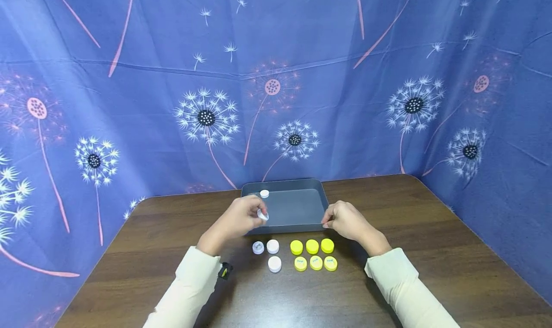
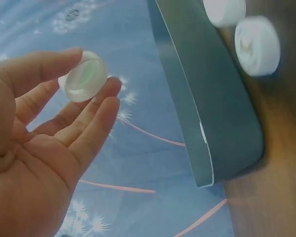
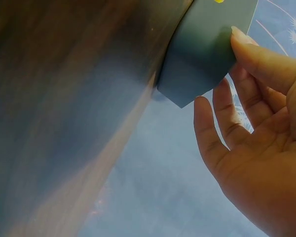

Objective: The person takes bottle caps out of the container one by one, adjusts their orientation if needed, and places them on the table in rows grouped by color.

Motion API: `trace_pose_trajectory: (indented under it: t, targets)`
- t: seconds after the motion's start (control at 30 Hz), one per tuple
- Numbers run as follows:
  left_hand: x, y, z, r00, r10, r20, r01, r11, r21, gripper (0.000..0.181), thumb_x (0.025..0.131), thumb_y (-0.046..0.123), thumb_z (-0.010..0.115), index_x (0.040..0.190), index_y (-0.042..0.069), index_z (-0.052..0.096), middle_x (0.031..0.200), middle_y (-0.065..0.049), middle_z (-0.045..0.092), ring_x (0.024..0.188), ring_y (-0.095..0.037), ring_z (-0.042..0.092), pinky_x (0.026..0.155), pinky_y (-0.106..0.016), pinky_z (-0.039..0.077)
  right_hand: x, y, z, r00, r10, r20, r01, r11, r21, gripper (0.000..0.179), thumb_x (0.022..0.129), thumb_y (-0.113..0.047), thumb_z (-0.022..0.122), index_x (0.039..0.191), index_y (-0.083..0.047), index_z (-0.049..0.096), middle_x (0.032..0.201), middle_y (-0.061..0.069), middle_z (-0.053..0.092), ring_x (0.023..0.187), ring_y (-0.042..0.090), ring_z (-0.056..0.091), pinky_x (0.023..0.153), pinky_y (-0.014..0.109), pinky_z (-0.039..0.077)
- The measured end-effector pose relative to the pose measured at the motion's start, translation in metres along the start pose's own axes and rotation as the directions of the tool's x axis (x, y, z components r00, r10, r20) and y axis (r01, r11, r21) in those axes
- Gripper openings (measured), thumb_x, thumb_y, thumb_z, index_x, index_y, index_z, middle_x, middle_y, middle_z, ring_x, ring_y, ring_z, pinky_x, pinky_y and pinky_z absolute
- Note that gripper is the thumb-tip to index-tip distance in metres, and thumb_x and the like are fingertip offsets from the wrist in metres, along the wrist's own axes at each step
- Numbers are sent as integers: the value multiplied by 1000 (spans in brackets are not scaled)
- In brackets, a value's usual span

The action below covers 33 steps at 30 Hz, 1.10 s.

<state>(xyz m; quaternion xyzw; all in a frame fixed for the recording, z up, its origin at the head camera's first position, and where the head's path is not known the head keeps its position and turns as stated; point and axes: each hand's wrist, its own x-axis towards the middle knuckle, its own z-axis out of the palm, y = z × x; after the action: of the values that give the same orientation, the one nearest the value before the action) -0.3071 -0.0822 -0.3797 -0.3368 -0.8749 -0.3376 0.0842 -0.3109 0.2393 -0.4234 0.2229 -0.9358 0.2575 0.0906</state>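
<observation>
My left hand [image 1: 239,216] pinches a white bottle cap [image 1: 262,216] between thumb and fingers, above the left part of a dark grey tray [image 1: 297,208]. In the left wrist view the cap [image 2: 86,76] is tilted and its hollow side shows. At the tray's front right corner, my right hand [image 1: 347,218] holds the wall; the right wrist view has the thumb against the outside of the tray [image 3: 202,54] and fingers behind it. Another white cap [image 1: 264,193] lies inside the tray, at the back left.
In front of the tray lie white caps [image 1: 272,246], a translucent cap [image 1: 258,247] and two rows of yellow caps [image 1: 312,246], some with blue writing. A small dark object [image 1: 225,270] sits by the left sleeve. A blue patterned cloth [image 1: 267,126] hangs behind the wooden table [image 1: 151,251].
</observation>
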Motion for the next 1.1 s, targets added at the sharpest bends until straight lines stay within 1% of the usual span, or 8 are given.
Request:
trace_pose_trajectory:
  t: [0.07, 0.13, 0.2, 0.33, 0.53, 0.77, 0.93, 1.1]
  targets:
    - [-11, 6, 2, 999, 34, 10, -34, 999, -2, 21, 76, -2, 79, 81, 12, 64, 86, 5, 62, 78, -11, 59, 72, -30, 54, 0, 1, 0, 1000, -5, -2, 5, 1000, -1, 14, 80, -2, 79, 73, -14, 77, 78, -11, 69, 83, 15, 53, 73, 35, 45]
    - [-21, 11, 3, 998, 45, 39, -45, 999, 6, 23, 75, -2, 81, 79, 11, 63, 84, 5, 59, 76, -11, 57, 68, -27, 52, 0, 2, 0, 1000, -6, -1, 6, 1000, -2, 13, 80, -3, 80, 74, -14, 77, 79, -12, 68, 83, 15, 53, 73, 35, 45]
    - [-29, 14, 6, 997, 26, 78, -28, 999, 36, 26, 74, -1, 83, 77, 12, 61, 82, 6, 56, 74, -12, 55, 66, -24, 49, 0, 2, -1, 1000, -2, 4, 2, 1000, -2, 12, 80, -3, 80, 75, -14, 77, 79, -12, 68, 83, 15, 53, 73, 34, 45]
    - [-40, 16, 9, 989, -9, 148, -6, 995, 102, 30, 73, 2, 86, 75, 13, 58, 79, 6, 52, 74, -15, 51, 64, -24, 45, 0, 3, -2, 1000, 6, 5, -6, 1000, -2, 12, 80, -3, 80, 75, -14, 77, 78, -12, 68, 82, 15, 53, 72, 34, 45]
    - [-47, 14, 14, 973, -65, 219, 19, 978, 206, 34, 70, 7, 88, 72, 15, 56, 75, 7, 51, 68, -7, 43, 60, -24, 41, 2, 4, -2, 1000, -3, 1, 3, 1000, 4, 12, 80, -2, 80, 75, -13, 78, 78, -10, 69, 78, 13, 60, 70, 32, 49]
    - [-49, 9, 26, 941, -138, 309, 55, 964, 262, 35, 71, 11, 89, 67, 18, 55, 73, 10, 52, 67, -4, 44, 60, -22, 41, 3, 3, -4, 1000, 22, 13, -22, 1000, 8, 13, 80, -2, 80, 75, -15, 77, 79, -11, 68, 79, 14, 62, 70, 33, 50]
    - [-50, 8, 27, 943, -136, 303, 43, 955, 293, 38, 68, 11, 91, 64, 19, 54, 69, 11, 50, 65, -5, 44, 59, -23, 41, 6, 3, -2, 1000, 15, 13, -15, 1000, 5, 12, 79, -2, 80, 76, -14, 78, 78, -10, 68, 80, 15, 61, 72, 35, 50]
    - [-54, 8, 26, 942, -143, 304, 26, 934, 357, 37, 67, 15, 91, 62, 22, 55, 71, 13, 51, 65, -5, 45, 60, -24, 42, 6, 1, 1, 999, 27, 23, -27, 1000, 14, 13, 80, -1, 79, 75, -13, 77, 77, -10, 68, 78, 13, 62, 72, 35, 52]
